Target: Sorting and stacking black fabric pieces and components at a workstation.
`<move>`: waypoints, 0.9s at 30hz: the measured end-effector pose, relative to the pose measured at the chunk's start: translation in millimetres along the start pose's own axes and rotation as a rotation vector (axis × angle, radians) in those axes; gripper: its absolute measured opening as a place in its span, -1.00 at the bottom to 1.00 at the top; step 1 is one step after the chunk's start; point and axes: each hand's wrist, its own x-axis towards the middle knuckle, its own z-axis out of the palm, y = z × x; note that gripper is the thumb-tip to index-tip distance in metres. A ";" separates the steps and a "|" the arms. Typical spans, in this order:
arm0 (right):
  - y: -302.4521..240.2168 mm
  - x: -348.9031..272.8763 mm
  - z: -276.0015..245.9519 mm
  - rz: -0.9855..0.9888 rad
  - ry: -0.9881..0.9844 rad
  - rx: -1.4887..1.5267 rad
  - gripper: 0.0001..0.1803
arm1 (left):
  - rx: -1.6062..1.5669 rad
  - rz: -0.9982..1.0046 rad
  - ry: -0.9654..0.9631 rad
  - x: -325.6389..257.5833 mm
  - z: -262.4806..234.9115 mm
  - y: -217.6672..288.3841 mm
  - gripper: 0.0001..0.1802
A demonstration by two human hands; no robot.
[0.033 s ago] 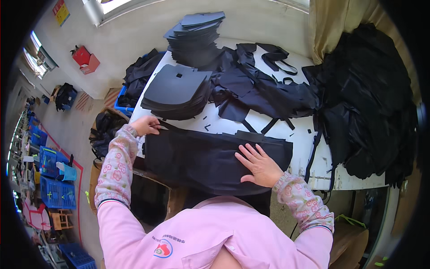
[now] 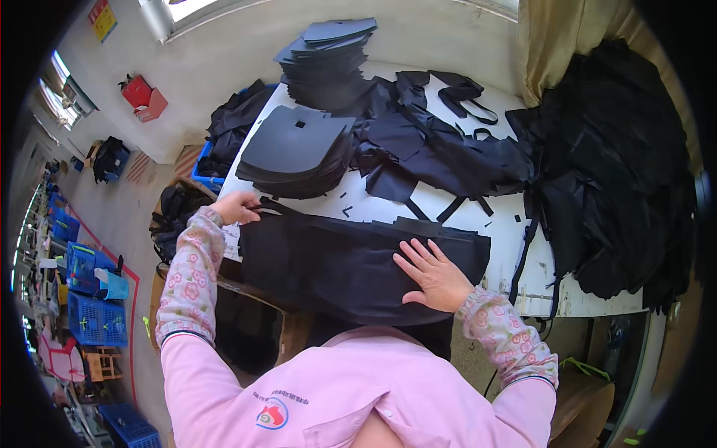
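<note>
A wide black fabric piece lies across the near edge of the white table and hangs down over it toward me. My left hand is closed at its far left corner, pinching a narrow black strap. My right hand lies flat on the fabric's right part, fingers spread, holding nothing. Along the far right edge of the piece shows a dark layered strip. Just beyond my left hand stands a stack of dark grey curved panels, the top one with a small square hole.
Behind it rises a taller panel stack. Black cloth pieces with straps spread over the white table. A big heap of black fabric fills the right side. Left of the table are a blue crate and a box of black items.
My left hand has shifted slightly left, drawing the strap end with it. The right hand stays flat in the same place on the fabric.
</note>
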 end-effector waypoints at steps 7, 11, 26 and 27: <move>-0.4 4.0 -1.9 -0.007 -0.021 0.048 -0.05 | -0.155 -0.001 0.072 -61.2 -44.4 -13.1 -0.81; 7.6 18.0 -35.0 -0.037 -0.109 0.149 -0.07 | -0.145 0.151 0.231 -81.7 -29.9 42.0 -0.74; -30.8 103.0 -70.4 0.209 0.349 1.609 -0.70 | 0.270 0.747 0.914 18.7 61.5 123.5 -0.47; -29.0 102.4 -64.3 0.217 0.311 1.588 -0.72 | 0.529 0.607 0.941 36.2 58.6 92.6 -0.43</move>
